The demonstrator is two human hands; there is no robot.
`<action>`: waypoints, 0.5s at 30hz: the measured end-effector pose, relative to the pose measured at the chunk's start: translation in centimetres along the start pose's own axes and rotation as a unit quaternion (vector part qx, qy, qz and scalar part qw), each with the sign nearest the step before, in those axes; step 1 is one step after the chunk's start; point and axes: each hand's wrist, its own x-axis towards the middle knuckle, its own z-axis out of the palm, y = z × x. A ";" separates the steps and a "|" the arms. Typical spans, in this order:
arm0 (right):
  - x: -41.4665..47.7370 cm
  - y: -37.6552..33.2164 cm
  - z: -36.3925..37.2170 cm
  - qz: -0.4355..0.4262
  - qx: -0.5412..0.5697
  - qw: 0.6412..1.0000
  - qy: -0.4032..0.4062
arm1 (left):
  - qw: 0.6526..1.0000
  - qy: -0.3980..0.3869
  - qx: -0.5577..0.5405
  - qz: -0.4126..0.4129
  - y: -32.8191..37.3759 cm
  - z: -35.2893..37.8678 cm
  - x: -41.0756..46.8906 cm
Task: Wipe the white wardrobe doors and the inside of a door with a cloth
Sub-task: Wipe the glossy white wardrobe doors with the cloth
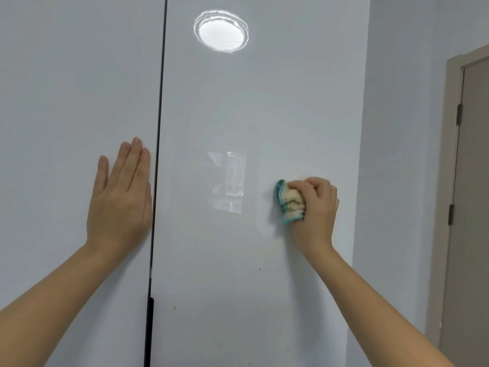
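Cloth [289, 203]: cream with teal edging, bunched and gripped by curled fingers of right hand [316, 205], pressed to right wardrobe door [238, 260] near its outer edge. Left hand [120, 197]: flat against left wardrobe door [53, 102], fingers straight and close together, just beside dark gap [158, 102] between doors. Round lamp reflection [221, 31] high on same door as cloth; small brownish specks [174, 308] lower down. Black handle [150, 327] low in gap.

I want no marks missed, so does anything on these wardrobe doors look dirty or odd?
Yes. The right door has a brownish speck below the cloth in the right hand, and another lower, near the black handle. The bright oval and pale patches look like reflections.
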 end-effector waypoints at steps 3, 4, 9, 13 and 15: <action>-3.1 -0.4 0.7 -0.035 0.009 0.999 -0.012 | 1.000 -0.007 0.003 0.003 0.0 0.0 0.0; -5.9 -0.4 0.9 -0.065 0.009 0.997 -0.034 | 1.000 -0.006 0.005 0.004 -0.1 0.0 0.1; -15.0 -0.2 1.5 -0.269 -0.014 0.958 -0.097 | 1.000 -0.005 0.005 0.001 -0.1 0.0 0.0; -8.5 -3.4 2.5 -0.183 0.002 0.981 -0.061 | 1.000 -0.004 -0.002 -0.001 -0.1 0.0 0.0; -4.5 -5.7 3.3 -0.095 0.014 0.995 -0.037 | 1.000 -0.003 -0.002 -0.001 -0.1 0.0 0.0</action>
